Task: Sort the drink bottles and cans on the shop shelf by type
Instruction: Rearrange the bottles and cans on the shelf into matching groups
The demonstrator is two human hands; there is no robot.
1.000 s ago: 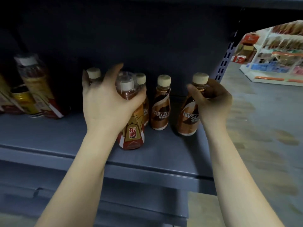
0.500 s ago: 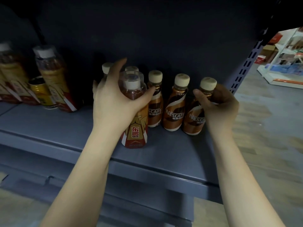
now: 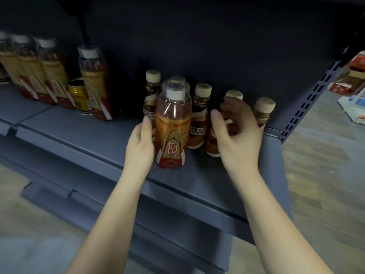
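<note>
Right hand [image 3: 236,133] blurred, covers a Nescafé bottle [image 3: 214,144] — grasp unclear. Left hand [image 3: 141,144] now loosened beside the Dongpeng bottle [image 3: 172,127] — earlier wrapped around it.

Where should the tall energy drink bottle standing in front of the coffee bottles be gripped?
Grip the energy drink bottle around its labelled mid-body, coming from the front-left. It stands upright, coffee bottles crowd its back and right, and the left hand already rests beside it.

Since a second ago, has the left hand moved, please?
Yes: the left hand has dropped from the energy drink bottle's neck to its lower left side, fingers open.
</note>
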